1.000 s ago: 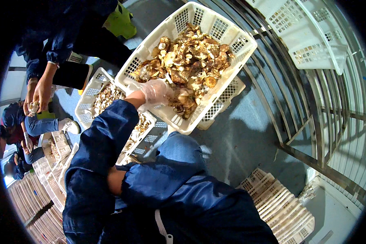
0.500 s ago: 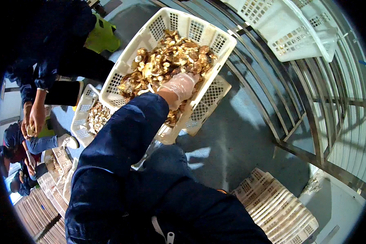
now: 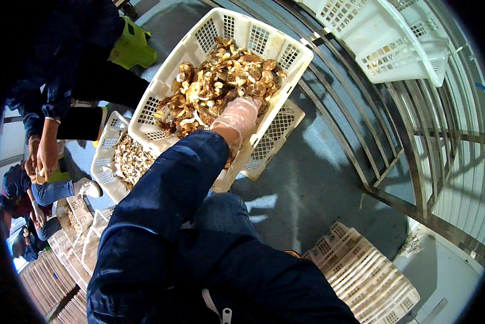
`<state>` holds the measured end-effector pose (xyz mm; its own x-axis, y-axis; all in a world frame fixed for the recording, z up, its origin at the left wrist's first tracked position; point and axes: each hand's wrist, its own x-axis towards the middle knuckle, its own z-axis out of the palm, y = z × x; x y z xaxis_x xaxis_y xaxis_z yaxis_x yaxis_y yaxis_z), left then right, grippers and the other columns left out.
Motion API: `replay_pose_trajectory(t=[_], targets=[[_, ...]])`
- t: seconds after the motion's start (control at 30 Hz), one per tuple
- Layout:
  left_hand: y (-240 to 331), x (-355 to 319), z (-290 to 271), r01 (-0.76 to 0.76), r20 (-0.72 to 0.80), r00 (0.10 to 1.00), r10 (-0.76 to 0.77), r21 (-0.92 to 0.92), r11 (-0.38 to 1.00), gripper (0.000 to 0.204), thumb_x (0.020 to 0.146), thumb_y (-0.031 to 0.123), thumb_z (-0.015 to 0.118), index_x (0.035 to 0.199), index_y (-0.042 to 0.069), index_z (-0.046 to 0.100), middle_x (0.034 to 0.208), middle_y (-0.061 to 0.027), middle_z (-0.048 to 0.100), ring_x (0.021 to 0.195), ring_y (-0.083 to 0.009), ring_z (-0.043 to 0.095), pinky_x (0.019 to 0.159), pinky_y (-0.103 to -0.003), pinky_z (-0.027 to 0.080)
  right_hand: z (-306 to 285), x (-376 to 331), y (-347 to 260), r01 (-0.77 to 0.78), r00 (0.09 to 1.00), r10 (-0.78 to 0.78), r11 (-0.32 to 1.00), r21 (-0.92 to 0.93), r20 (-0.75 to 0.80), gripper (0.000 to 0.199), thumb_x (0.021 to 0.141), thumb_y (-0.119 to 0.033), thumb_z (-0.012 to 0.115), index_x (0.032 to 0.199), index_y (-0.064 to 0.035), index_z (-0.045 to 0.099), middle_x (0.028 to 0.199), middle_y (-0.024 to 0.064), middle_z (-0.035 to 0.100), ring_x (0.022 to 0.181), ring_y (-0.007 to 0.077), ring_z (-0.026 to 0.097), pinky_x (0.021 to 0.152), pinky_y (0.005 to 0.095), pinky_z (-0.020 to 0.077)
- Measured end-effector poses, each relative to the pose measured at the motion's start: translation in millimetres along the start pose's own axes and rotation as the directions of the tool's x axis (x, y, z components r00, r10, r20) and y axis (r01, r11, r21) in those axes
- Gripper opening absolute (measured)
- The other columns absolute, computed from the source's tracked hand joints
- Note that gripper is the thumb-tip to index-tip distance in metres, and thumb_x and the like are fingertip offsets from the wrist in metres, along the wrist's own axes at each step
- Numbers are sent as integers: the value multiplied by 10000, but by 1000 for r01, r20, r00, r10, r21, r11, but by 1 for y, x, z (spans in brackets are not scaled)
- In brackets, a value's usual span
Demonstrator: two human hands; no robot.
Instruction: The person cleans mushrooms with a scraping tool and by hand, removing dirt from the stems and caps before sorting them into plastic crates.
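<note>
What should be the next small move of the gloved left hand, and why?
I would probably raise the left hand slightly, to check its grip: it reaches into the white crate, at the heap of brown pieces, and its fingertips are too unclear to tell whether it holds one.

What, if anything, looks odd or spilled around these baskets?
No spill or damage stands out around the filled basket. The one oddity is a crumpled whitish wad beside the metal rail: it looks untidy, though I can't tell what it is.
</note>
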<state>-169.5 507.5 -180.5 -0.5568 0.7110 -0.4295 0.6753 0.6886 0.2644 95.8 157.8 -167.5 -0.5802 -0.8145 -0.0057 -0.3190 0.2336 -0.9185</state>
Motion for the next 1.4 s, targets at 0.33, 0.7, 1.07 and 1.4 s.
replay_pose_trajectory(t=[0.33, 0.7, 1.07, 1.4], targets=[[-50, -26, 3, 0, -7, 999, -42, -987, 162, 220, 1047, 153, 633, 1230, 31, 628, 955, -11, 650, 820, -96, 616, 744, -282, 550, -6, -4, 0, -12, 999, 15, 998, -62, 35, 254, 937, -237, 616, 1122, -112, 737, 1123, 141, 719, 1021, 295, 700, 862, 440, 522], [-89, -110, -36, -26, -29, 999, 17, -986, -162, 205, 1029, 221, 679, 1167, 74, 638, 1021, 12, 659, 896, -117, 639, 818, -280, 543, -15, -51, -4, -6, 985, 43, 977, -211, 170, 218, 923, -220, 630, 1058, -116, 766, 1062, 126, 742, 969, 279, 723, 809, 436, 540], [-107, -98, -11, -4, 32, 997, 65, -871, 491, 377, 1061, 393, 575, 1023, 29, 664, 817, -14, 632, 764, -121, 604, 731, -294, 504, -36, -35, -9, 23, 990, 23, 947, -319, 140, 192, 910, -203, 645, 993, -120, 796, 1002, 110, 766, 917, 263, 745, 757, 432, 558], [-205, -346, -75, -449, -372, 891, -260, -802, -393, 332, 981, 172, 679, 1280, 41, 615, 1175, -114, 697, 1105, -255, 677, 1028, -441, 526, -130, -4, -59, 97, 994, -31, 699, -709, 106, 175, 881, -168, 653, 902, -122, 821, 927, 104, 784, 860, 263, 766, 701, 429, 577]])
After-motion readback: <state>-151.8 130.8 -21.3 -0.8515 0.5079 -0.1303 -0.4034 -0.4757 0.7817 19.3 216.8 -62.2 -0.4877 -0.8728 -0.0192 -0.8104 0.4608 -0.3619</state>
